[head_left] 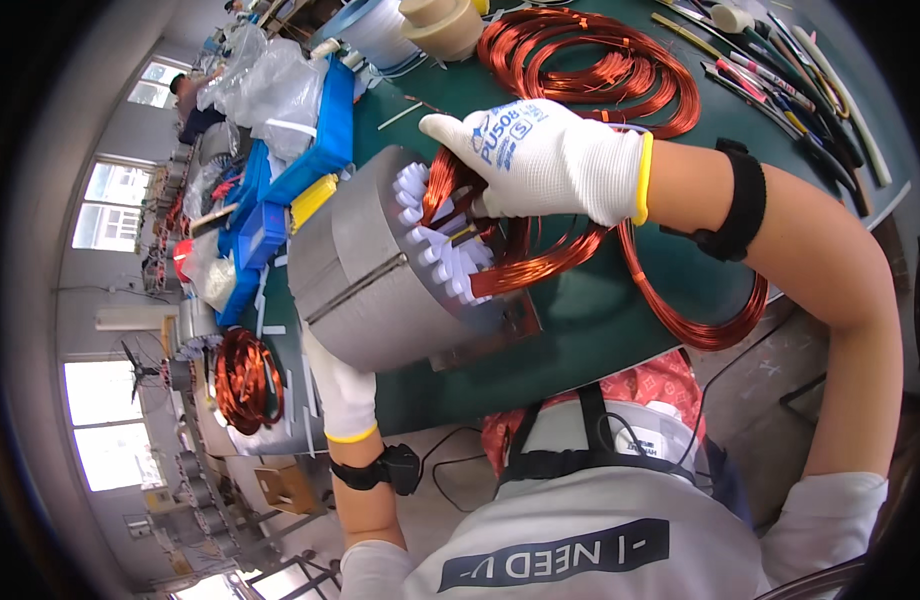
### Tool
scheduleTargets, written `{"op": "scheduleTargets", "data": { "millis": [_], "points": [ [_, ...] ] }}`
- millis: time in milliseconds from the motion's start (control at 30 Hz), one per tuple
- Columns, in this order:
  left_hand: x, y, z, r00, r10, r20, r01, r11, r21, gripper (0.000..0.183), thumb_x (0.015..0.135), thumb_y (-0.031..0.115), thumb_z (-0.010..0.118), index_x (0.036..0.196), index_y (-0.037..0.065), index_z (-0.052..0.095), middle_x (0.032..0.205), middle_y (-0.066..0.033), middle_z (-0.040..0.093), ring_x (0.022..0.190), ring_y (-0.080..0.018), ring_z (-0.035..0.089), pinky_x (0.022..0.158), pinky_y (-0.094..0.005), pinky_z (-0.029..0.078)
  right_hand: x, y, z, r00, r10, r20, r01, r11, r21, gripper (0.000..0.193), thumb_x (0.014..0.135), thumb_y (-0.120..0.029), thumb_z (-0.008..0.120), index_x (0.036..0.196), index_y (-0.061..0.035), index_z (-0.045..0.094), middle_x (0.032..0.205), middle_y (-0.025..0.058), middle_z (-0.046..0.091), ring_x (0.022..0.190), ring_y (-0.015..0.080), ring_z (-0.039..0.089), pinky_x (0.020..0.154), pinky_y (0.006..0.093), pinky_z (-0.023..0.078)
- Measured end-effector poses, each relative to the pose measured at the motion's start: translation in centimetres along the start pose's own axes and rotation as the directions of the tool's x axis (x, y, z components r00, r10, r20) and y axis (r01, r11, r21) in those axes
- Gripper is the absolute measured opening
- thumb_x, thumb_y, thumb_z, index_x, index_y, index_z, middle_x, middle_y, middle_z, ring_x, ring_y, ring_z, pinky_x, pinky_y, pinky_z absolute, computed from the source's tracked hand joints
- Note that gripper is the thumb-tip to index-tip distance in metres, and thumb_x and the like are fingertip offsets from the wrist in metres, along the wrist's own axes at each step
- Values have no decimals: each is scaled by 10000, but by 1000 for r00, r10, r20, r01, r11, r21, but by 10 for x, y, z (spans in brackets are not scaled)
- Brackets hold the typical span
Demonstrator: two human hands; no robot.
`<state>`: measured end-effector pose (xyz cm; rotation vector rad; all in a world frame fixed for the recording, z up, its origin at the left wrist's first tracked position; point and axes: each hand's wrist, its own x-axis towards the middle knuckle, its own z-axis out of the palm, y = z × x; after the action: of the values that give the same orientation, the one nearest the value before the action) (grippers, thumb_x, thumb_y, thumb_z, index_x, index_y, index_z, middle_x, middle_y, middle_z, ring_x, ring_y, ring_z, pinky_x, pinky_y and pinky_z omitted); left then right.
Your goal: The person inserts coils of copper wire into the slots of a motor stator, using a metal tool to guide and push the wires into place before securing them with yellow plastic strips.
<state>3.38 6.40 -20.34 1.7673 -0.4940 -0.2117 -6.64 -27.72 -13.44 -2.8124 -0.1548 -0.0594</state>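
A grey cylindrical motor stator [355,275] lies on its side on the green table, its open end turned right. White slot liners [450,265] stick out in a ring around that end. My right hand [550,160], in a white glove, is at the opening, with its fingers closed around a bundle of copper winding wire [442,185]. More of this wire loops out of the bore toward the right. My left hand [342,390], also gloved, reaches along the stator's near left side; its fingers are hidden behind the metal.
Large copper wire coils [600,65] lie at the back of the green table [420,395]. Sleeving tubes and pens [780,90] are spread at the far right. Blue bins [320,130] with plastic bags stand at the left, and another copper coil [248,380] lies beyond. Another person [192,105] is in the background.
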Motion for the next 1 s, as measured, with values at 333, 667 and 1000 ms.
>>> {"op": "scheduleTargets", "data": {
  "millis": [333, 667, 1000],
  "points": [
    [40, 18, -51, 955, -114, 273, 20, 945, 327, 618, 976, 164, 686, 1513, -3, 429, 1498, -135, 524, 1351, -220, 507, 1137, -361, 409, 8, 1, 25, 957, -17, -289, 23, 1000, 18, 427, 775, -82, 687, 1186, -58, 575, 964, 169, 714, 977, 365, 702, 820, 441, 563],
    [66, 27, -69, 910, -264, 320, 113, 900, 421, 628, 960, 134, 698, 1510, -8, 429, 1492, -139, 527, 1347, -224, 508, 1139, -355, 403, 11, -3, 12, 989, 87, -119, -81, 995, 60, 484, 785, -192, 767, 1219, -47, 609, 1084, 199, 712, 1069, 363, 694, 909, 433, 558],
    [80, 47, -67, 873, -324, 363, 130, 874, 467, 640, 945, 105, 710, 1507, -12, 429, 1485, -143, 531, 1343, -228, 510, 1142, -350, 397, 2, 7, 1, 973, 201, 115, -208, 977, 51, 600, 828, -271, 708, 1357, -23, 573, 1221, 181, 698, 1152, 345, 675, 946, 422, 554]
  ]
}}
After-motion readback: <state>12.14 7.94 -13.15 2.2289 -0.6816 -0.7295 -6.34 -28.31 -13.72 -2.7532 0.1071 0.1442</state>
